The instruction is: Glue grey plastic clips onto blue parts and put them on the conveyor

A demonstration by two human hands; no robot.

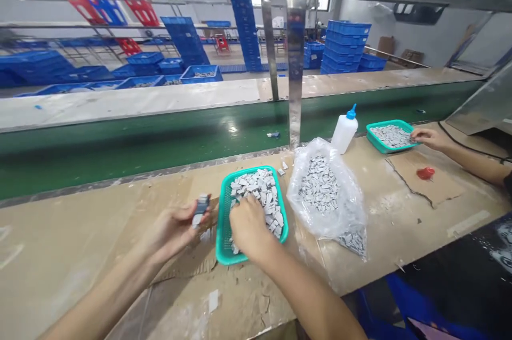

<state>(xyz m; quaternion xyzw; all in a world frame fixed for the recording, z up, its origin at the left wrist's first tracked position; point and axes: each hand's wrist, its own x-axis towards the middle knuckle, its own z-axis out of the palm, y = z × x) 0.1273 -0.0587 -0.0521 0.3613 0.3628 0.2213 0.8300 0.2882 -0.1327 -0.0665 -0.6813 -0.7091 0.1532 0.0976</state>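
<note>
My left hand (178,230) is closed round a small dark and light grey part (201,210), left of a green basket. The green basket (220,233) holds many small light grey pieces (266,190). Over them, inside the basket, my right hand (248,220) reaches down with its fingers bent; whatever the fingertips hold is hidden among the pieces. A clear plastic bag (348,185) of smaller grey pieces lies open just right of the basket.
A white bottle (344,133) with a blue nozzle stands behind the bag. At the right, another person's hand (428,137) touches a second green basket (376,142), near a red object (425,173). A metal post (295,62) rises beside the green conveyor belt (160,150), where a small part (273,135) lies.
</note>
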